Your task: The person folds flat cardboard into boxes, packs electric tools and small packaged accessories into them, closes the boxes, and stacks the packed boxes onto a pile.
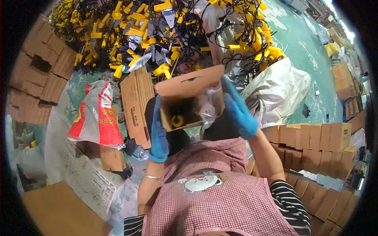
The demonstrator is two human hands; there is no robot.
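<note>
Over my lap is a brown cardboard box (188,87), its lid flap raised at the back and its inside facing me. My left hand (159,135), in a blue glove, presses against the box's left side. Against the right side rests my right hand (241,112), also gloved in blue and slightly smeared by motion. A clear plastic bag (208,109) with something pale in it sits at the box's right end and sticks out over the edge. Deeper inside, in shadow, a round yellow part (177,121) shows; the rest of the contents is too dark to make out.
Beyond the box lies a large heap of yellow-and-grey devices (136,29) with black cords. Flattened cartons (135,104) stand left of my knees, beside a red-and-clear plastic sack (96,116). A white woven sack (277,92) lies at right, above rows of brown boxes (311,137).
</note>
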